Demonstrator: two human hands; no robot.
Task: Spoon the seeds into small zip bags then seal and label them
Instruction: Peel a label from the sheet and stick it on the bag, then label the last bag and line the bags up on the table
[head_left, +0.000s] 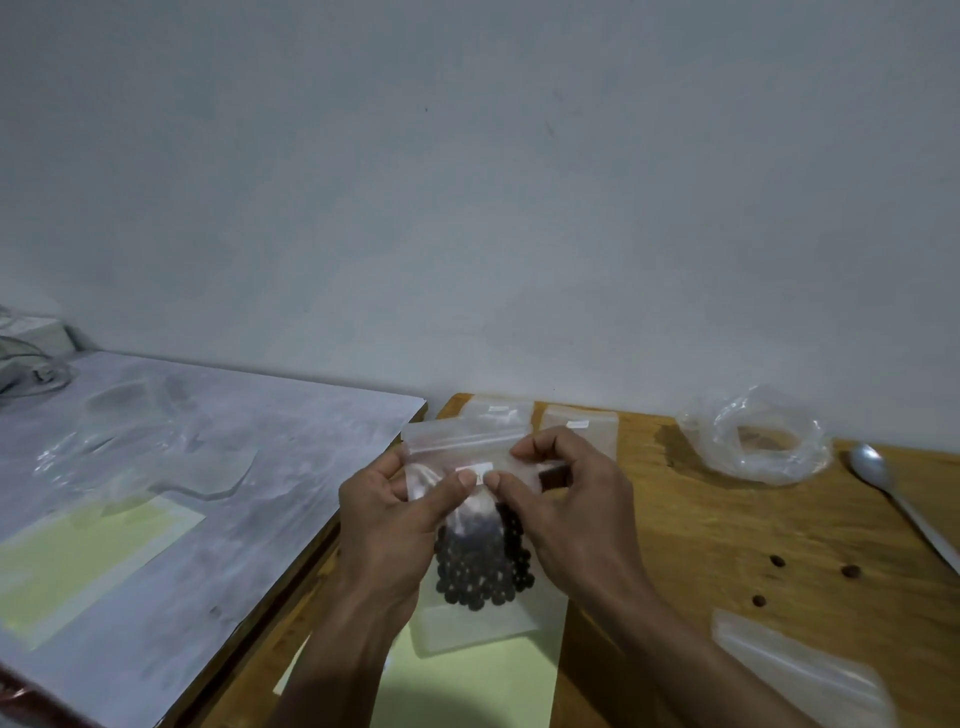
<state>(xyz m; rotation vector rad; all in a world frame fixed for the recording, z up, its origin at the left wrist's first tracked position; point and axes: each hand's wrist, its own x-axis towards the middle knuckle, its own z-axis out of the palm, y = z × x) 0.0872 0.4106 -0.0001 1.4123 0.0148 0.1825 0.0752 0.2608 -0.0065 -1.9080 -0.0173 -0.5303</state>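
Labelling of a filled zip bag (483, 525).
Left hand (387, 525) and right hand (566, 499) pinched its limp, light film beside what appeared a small white label (474, 469); seeds (483, 569) sagged low.

Two bare forearms come up from the near edge, one left of middle, one right of it. Neither shows a sleeve or cuff anywhere in view. The left hand (387, 525) carries no ring, watch, strap or glove. The right hand (566, 499) is just as plain, with nothing on the wrist or fingers. The thumbnails are short, trimmed close and unpainted. The knuckles and wrist bones stand out clearly in the dim light, and the forearms look lean, widening toward the near edge where they leave the frame
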